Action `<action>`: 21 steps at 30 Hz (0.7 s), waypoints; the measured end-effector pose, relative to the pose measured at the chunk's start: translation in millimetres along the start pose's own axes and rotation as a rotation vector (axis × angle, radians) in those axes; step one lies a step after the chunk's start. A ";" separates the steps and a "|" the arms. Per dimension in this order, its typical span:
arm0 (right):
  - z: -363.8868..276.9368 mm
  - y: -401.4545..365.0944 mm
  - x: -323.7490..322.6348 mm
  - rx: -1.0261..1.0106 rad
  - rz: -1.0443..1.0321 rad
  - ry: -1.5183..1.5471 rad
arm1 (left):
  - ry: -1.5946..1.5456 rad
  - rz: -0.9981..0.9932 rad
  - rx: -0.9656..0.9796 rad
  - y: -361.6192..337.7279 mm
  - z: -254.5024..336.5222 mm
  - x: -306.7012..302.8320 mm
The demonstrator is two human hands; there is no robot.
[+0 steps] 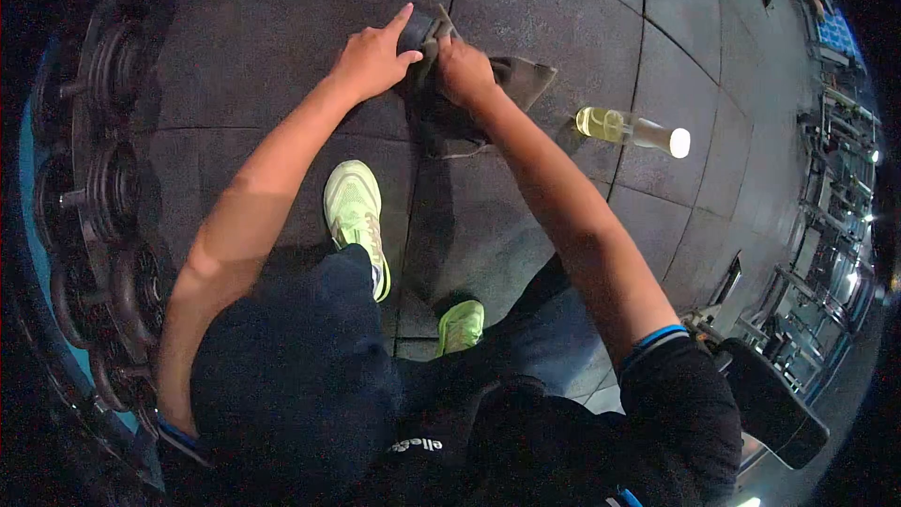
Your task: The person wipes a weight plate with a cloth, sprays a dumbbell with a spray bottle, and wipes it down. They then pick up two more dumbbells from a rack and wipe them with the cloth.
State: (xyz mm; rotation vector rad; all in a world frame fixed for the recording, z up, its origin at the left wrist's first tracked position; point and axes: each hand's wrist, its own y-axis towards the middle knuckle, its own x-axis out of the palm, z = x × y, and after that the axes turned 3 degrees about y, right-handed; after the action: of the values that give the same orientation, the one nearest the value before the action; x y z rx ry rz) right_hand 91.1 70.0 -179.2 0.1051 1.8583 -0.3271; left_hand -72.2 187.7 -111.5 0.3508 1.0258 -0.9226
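Out in front of me, my left hand [375, 58] has its index finger and thumb spread around a dark rounded object [416, 34], whose exact kind I cannot make out. My right hand [464, 71] is closed on a grey-brown cloth [527, 81] right beside it. Part of the cloth is bunched against the dark object, and the rest hangs down to the right and below the hand. Shadow hides the underside of the object and much of the cloth.
A clear bottle [627, 129] of yellowish liquid with a white cap lies on the dark tiled floor [544, 0]. Dumbbells [114, 174] line a rack on the left. A padded bench [774, 404] and gym machines [835, 225] stand at the right. My light-green shoes [355, 207] are below.
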 end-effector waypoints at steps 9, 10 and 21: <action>76.0 32.3 20.7 -0.251 -0.509 -0.013 | 0.039 -0.015 -0.013 1.0 1.4 -9.5; 78.1 32.2 21.0 -0.272 -0.512 -0.119 | 0.038 -0.012 -0.019 2.5 -2.4 -8.7; 46.1 -17.3 -26.4 -0.166 -0.283 -0.515 | 0.038 -0.020 -0.021 7.9 0.3 -0.2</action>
State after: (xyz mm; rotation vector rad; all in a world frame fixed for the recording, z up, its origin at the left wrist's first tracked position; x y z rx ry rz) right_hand 137.6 43.2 -163.9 -0.3317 1.3781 -0.3544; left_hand -65.8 192.2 -112.4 0.3422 1.0746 -0.9253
